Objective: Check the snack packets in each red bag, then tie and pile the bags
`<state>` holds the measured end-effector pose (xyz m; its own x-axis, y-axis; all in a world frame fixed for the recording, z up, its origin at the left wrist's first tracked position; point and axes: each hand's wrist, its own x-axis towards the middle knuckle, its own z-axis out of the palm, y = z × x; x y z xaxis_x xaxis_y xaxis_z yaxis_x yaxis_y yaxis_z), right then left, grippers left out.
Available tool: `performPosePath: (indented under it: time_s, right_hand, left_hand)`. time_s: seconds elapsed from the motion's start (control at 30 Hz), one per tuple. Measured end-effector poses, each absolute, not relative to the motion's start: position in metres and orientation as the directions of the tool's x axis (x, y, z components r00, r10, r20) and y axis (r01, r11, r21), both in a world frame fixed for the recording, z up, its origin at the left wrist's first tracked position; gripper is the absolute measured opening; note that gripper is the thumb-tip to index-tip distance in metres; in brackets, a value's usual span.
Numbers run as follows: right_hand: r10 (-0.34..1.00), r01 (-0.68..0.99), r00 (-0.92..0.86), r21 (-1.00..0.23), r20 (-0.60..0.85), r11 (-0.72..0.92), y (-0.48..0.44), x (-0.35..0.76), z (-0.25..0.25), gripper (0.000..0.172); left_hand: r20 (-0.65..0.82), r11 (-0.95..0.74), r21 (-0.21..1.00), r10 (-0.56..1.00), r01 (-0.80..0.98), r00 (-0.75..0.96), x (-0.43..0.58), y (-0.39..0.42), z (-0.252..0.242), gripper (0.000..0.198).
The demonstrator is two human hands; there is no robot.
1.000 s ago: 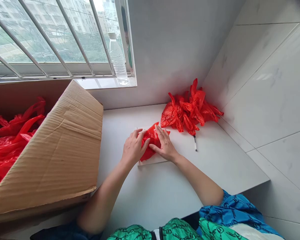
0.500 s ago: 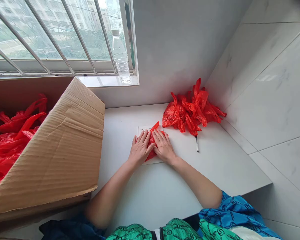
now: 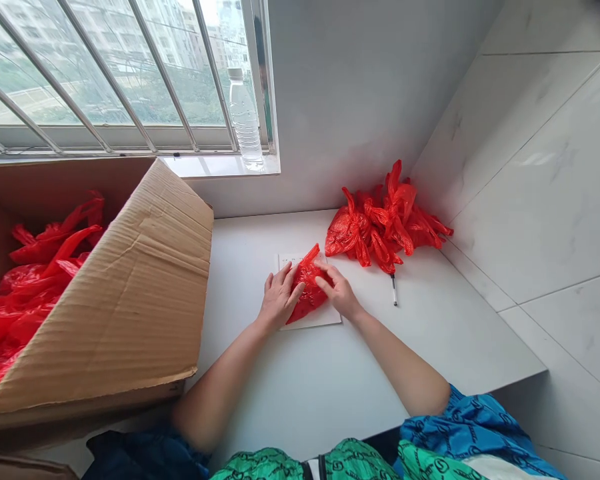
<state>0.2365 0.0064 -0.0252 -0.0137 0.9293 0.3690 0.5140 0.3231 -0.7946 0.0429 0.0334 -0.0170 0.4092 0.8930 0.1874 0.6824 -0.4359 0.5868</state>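
Just now the right hand (image 3: 339, 292) lifts from flat, its fingers curling narrowly over a crumpled red plastic bag (image 3: 307, 300), though any pinch is hard to make out. The bag sits on a white rectangular card (image 3: 325, 317), and the left hand (image 3: 279, 298) lies wide-fingered against it, hiding the bag's left side.

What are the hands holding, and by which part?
The left hand and right hand press a red plastic bag down at its two sides; no pinch shows.
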Motion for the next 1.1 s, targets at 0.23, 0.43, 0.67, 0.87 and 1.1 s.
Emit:
performPosePath:
  time_s: [0.23,0.43,0.67,0.87,1.1]
  right_hand:
    - [0.917,0.519,0.202,-0.832,0.343,0.197,0.019,0.258,-0.03,0.043]
    - [0.928,0.508,0.17,-0.836,0.333,0.207,0.017,0.254,-0.028,0.037]
    - [0.939,0.231,0.212,-0.948,0.27,0.22,0.015,0.25,-0.025,0.036]
    - [0.99,-0.099,0.081,-0.987,0.116,0.124,-0.001,0.242,-0.008,0.045]
    - [0.956,-0.25,-0.268,-0.95,-0.119,-0.188,-0.032,0.225,0.002,0.047]
  left_hand:
    - [0.257,-0.318,0.744,0.948,0.588,0.187,0.038,0.037,-0.015,0.046]
    - [0.303,-0.366,0.701,0.93,0.612,0.21,0.039,0.037,-0.019,0.032]
    - [0.302,-0.349,0.794,0.937,0.498,0.175,0.039,0.024,0.002,0.024]
    - [-0.006,0.02,0.999,0.952,-0.041,0.306,0.036,-0.024,0.046,0.035]
    - [-0.021,-0.013,0.998,0.854,0.062,0.52,-0.007,-0.088,0.088,0.041]
